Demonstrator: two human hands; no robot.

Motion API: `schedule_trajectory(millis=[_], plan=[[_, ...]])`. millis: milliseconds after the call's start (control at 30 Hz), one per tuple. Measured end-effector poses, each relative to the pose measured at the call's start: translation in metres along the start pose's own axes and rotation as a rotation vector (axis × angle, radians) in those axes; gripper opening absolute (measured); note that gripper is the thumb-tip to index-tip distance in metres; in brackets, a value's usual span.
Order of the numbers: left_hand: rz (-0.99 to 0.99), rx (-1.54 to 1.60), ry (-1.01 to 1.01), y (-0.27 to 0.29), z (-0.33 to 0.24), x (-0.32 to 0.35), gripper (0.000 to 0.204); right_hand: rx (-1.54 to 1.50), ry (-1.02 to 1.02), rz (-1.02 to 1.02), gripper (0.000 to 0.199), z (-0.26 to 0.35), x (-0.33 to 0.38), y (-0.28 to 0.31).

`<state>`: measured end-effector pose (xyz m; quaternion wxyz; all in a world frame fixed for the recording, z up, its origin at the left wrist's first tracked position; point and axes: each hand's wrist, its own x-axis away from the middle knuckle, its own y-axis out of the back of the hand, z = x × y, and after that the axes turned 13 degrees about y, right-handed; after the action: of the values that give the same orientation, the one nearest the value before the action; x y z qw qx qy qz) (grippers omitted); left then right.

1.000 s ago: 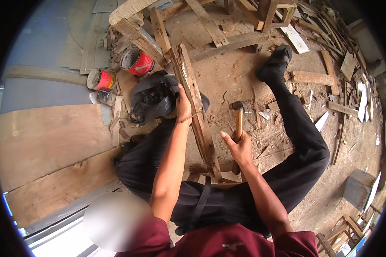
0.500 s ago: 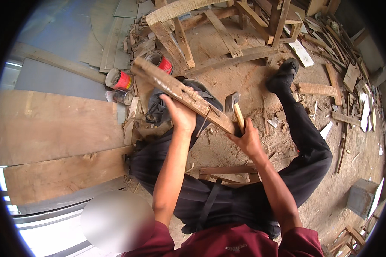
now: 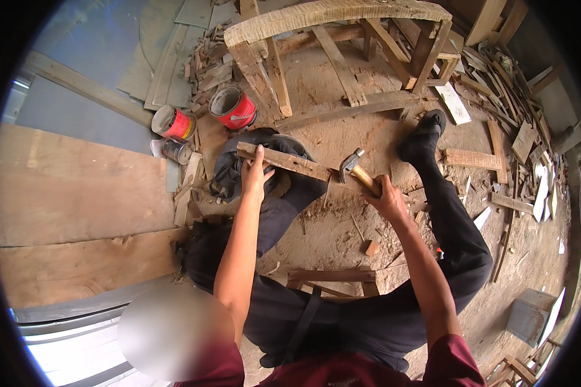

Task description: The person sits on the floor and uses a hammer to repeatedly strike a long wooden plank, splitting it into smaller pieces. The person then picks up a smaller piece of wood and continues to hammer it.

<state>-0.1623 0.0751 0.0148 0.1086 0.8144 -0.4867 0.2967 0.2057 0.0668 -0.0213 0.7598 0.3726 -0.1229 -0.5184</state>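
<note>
Left hand [image 3: 257, 175] clamped on wood strip [image 3: 284, 161] (now lower, flatter), right hand [image 3: 386, 198] gripping hammer [image 3: 358, 171], swung outward.

- Soft, even daylight; the dirt floor [image 3: 342, 232] at centre is well lit, with weak shadows.
- Glare washes out the lower left of the frame.
- Black fisheye rim; straight planks [image 3: 77, 193] at the left bend.
- A blurred oval patch sits lower left; the centre is sharp.

Bare forearms and hands [image 3: 257, 177], dark red short sleeves [image 3: 455, 358], black trousers [image 3: 455, 238] with a black strap hanging at the waist, dark sock [image 3: 423, 138] on the outstretched foot, no gloves.
</note>
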Motion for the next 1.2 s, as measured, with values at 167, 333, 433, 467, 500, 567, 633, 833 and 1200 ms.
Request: schedule_trajectory(millis=[167,333,433,467,500,567,633,833,1200], plan=[[0.150,-0.189,-0.267,-0.066,-0.023,-0.001,0.046,0.014,-0.129,-0.181,0.052,-0.030,0.040,-0.025],[0.017,-0.551,-0.398,-0.132,-0.035,-0.015,0.050,0.042,-0.197,-0.307,0.055,-0.056,0.050,-0.036],[-0.348,-0.725,-0.791,-0.140,-0.036,-0.048,0.060,0.047,-0.154,-0.341,0.055,-0.064,0.022,-0.042],[-0.493,-0.871,-1.027,-0.149,-0.037,-0.045,0.057,0.048,-0.184,-0.325,0.056,-0.069,0.016,-0.041],[-0.651,-1.006,-1.275,-0.155,-0.045,-0.041,0.054,0.045,-0.203,-0.313,0.056,-0.072,0.010,-0.039],[-0.365,-1.050,-1.431,-0.163,-0.047,-0.058,0.050,0.022,-0.202,-0.303,0.056,-0.081,0.009,-0.040],[-0.127,-1.216,-1.411,-0.173,-0.048,-0.076,0.046,0.012,-0.193,-0.293,0.057,-0.089,0.008,-0.040],[-0.044,-1.384,-1.298,-0.204,-0.032,-0.093,0.039,-0.017,-0.178,-0.251,0.060,-0.094,0.004,-0.021],[0.015,-1.262,-1.500,-0.200,-0.032,-0.109,0.027,-0.097,-0.287,-0.302,0.030,-0.046,0.007,-0.001]])
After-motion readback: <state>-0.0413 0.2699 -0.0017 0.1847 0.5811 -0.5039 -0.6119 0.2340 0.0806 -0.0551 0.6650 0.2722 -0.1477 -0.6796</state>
